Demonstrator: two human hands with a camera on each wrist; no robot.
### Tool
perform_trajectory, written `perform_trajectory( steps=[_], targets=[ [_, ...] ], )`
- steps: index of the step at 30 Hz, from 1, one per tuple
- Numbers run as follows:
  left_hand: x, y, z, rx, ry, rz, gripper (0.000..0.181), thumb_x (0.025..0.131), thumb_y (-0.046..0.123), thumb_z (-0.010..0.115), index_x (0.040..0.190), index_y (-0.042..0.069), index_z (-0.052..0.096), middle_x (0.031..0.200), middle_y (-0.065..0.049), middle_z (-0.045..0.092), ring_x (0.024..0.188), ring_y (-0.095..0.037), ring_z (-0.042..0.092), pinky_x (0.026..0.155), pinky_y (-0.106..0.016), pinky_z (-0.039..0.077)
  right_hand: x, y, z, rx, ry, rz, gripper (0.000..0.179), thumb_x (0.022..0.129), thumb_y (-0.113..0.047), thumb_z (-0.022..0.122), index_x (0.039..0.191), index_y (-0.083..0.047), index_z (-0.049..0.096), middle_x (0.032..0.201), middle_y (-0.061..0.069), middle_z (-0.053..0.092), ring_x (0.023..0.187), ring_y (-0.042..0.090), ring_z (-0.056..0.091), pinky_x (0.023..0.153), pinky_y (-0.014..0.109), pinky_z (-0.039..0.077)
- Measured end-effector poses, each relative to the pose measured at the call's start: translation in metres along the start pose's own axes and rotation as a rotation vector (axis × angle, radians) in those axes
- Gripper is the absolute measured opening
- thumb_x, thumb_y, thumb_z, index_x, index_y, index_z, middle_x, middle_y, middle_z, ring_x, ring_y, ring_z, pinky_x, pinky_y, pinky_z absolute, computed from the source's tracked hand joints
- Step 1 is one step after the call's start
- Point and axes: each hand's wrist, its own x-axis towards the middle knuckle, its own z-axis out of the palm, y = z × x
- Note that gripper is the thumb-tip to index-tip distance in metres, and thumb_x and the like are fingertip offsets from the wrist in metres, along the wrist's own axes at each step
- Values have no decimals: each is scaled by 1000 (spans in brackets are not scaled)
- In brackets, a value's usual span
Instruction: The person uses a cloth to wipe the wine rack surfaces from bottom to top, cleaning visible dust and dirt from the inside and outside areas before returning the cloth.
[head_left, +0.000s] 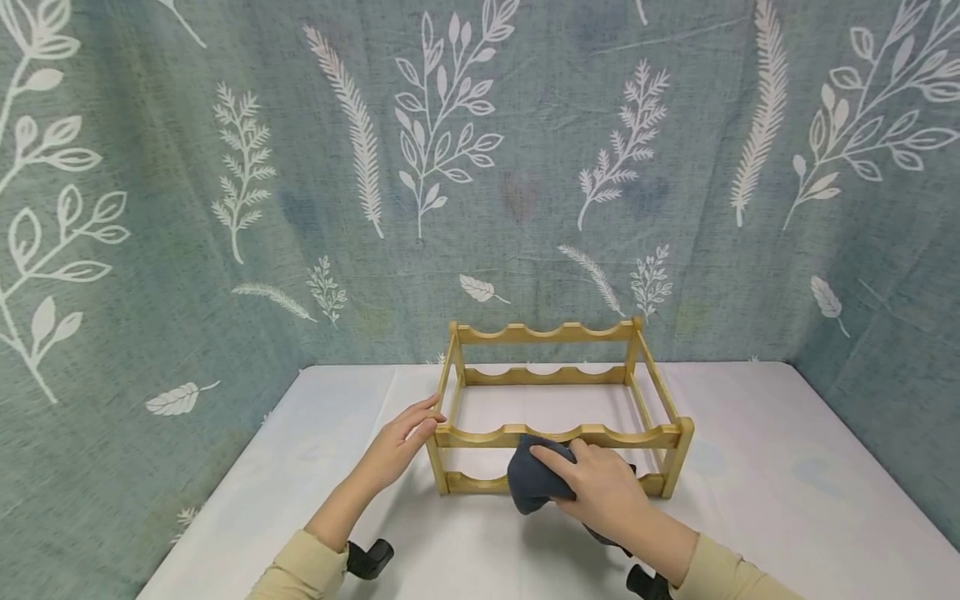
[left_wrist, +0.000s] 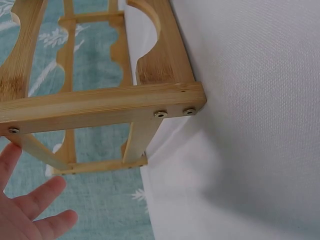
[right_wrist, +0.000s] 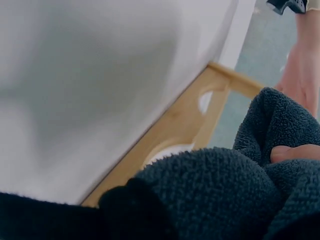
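Leafy backdrop [head_left: 525, 208]; spread left hand [head_left: 399, 448]; right hand [head_left: 609, 493] pinching cloth [head_left: 531, 481]; rack [left_wrist: 105, 106] screws [left_wrist: 160, 114], left-wrist view only.

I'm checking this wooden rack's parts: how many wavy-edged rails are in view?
4: the upper front rail and lower front rail, both partly hidden, the cloth and right hand being before them; then the upper back rail and lower back rail.

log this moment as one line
right hand: holds dark blue cloth | cloth: at front of wooden rack | left hand: at rack's left end
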Motion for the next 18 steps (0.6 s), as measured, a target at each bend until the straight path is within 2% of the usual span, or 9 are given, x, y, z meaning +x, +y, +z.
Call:
perform_trajectory(
  steps=[8,11,18],
  targets=[
    [0,-1,1,0,5,14,28,97,26,44,107,9,64,139,-8,45,129,-32,38,100,-54,33,-31,30,-12,-34,26,76,70,61,-35,83,124,-27,55,78,5,55,61,16,56,53,31,48],
    [0,-1,1,0,6,9,28,97,26,44,107,10,64,139,-8,45,129,-33,38,100,-55,33,-40,37,-14,-56,12,97,70,60,-35,83,124,-27,55,79,5,54,62,17,56,55,32,49],
    [0,0,1,-1,4,6,28,97,27,44,107,9,64,139,-8,45,129,-33,38,100,-55,33,-65,55,-21,-70,-12,191,72,58,-36,84,123,-27,56,75,2,51,57,13,52,49,28,45]
  ],
)
